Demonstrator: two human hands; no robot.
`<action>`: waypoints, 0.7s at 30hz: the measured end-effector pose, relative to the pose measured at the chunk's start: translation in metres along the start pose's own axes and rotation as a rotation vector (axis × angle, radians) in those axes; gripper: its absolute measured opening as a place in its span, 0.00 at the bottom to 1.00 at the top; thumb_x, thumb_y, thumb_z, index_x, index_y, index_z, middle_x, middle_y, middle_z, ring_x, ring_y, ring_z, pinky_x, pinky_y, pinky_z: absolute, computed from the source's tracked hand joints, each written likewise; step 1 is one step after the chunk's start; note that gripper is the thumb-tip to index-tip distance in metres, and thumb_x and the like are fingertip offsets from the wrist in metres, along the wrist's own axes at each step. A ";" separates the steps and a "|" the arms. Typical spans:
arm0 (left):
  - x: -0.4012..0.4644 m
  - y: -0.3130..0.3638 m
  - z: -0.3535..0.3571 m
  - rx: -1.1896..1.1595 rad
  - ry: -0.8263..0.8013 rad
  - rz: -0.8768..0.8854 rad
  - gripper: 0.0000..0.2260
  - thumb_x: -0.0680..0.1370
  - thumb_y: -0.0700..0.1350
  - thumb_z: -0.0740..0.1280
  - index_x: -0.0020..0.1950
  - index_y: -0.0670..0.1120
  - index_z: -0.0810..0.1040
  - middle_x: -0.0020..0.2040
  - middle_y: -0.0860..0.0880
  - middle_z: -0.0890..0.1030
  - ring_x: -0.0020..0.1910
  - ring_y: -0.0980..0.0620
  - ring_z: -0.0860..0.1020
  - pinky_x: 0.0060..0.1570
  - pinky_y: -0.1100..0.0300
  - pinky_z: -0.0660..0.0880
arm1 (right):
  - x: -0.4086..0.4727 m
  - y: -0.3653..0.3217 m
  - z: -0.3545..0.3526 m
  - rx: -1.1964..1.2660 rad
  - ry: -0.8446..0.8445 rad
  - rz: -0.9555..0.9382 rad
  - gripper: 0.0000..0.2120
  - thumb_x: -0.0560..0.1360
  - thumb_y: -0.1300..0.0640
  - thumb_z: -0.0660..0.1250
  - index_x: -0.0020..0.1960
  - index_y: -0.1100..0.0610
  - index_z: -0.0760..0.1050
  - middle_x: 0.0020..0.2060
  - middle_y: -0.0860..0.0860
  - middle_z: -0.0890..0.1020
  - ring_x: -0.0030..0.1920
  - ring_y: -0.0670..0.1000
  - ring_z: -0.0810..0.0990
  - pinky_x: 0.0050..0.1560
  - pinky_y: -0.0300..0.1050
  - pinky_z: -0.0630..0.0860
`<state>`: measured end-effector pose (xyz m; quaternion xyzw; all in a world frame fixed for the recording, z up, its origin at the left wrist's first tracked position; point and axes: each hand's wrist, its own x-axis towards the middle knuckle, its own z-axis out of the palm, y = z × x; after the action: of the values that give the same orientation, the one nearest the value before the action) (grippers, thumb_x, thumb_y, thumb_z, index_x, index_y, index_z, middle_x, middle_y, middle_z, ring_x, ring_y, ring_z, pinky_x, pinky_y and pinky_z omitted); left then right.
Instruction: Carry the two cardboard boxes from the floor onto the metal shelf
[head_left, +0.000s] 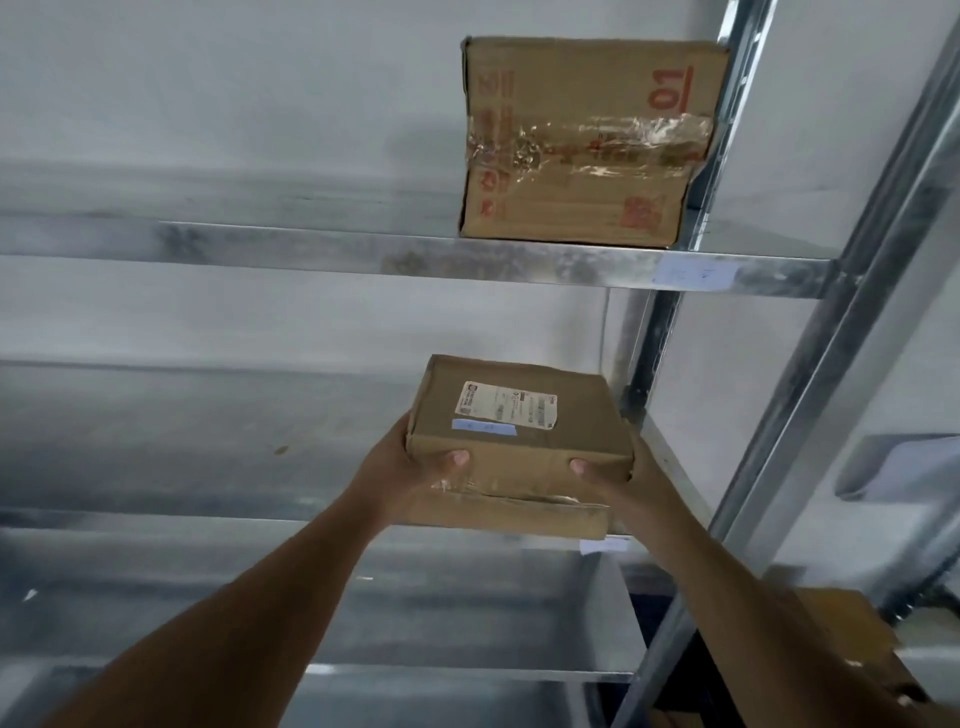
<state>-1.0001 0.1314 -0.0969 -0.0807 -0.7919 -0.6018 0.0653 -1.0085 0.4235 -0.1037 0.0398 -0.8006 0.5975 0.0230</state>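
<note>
Fig.: placing the 2nd box, seen from above the forearms. Left hand (410, 462) and right hand (618, 467), centre of frame, each clasp one side of the small cardboard box (519, 441); thumbs lie on its near top edge, the other fingers are hidden under or behind it. The box is carried roughly level, label w/ barcode and a strip of blue tape facing up, a loose taped flap showing along its near lower edge. It hangs at the mouth of the middle tier of the metal shelf (363, 254), lower centre of frame; whether its far edge already rests on the deck cannot be told.

Upper right of frame: the larger cardboard box (587, 140), red print and crinkled clear tape, sits on the upper tier, tight to the right upright (810, 395). So approx. half the task looks done.

Technique, as judged from here: keep the box flat, lead w/ the far edge, set that edge on the deck first, then slide inward w/ both palms. Keep clear of the upright at right, which is near the right hand's knuckles. Mind the loose flap; it could catch on the shelf lip. Let go only once the base is fully supported, fingers drawn out sideways from under it.

Lower right of frame: a blurred brown shape (852, 639), prob. more cardboard; not identifiable.
</note>
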 end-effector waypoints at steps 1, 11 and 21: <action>0.005 -0.009 0.001 0.016 -0.003 -0.018 0.22 0.71 0.46 0.79 0.63 0.56 0.82 0.56 0.59 0.89 0.55 0.57 0.88 0.58 0.49 0.84 | 0.006 0.010 0.004 -0.008 -0.015 0.006 0.31 0.74 0.49 0.79 0.71 0.41 0.68 0.60 0.43 0.82 0.60 0.48 0.83 0.56 0.41 0.83; 0.035 -0.065 0.007 0.207 0.034 -0.050 0.30 0.67 0.52 0.82 0.68 0.56 0.78 0.57 0.63 0.87 0.58 0.60 0.85 0.61 0.55 0.81 | 0.042 0.031 0.022 0.045 -0.055 -0.045 0.28 0.77 0.59 0.76 0.73 0.52 0.70 0.62 0.51 0.83 0.64 0.53 0.82 0.60 0.46 0.84; 0.053 -0.078 0.004 0.272 0.050 -0.146 0.37 0.60 0.62 0.80 0.68 0.53 0.78 0.58 0.53 0.88 0.58 0.50 0.86 0.63 0.46 0.80 | 0.054 0.037 0.020 -0.017 -0.017 -0.028 0.25 0.78 0.63 0.74 0.70 0.51 0.70 0.55 0.45 0.82 0.57 0.48 0.82 0.44 0.30 0.79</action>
<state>-1.0685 0.1175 -0.1609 0.0017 -0.8679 -0.4940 0.0515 -1.0652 0.4123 -0.1402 0.0558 -0.8052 0.5898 0.0250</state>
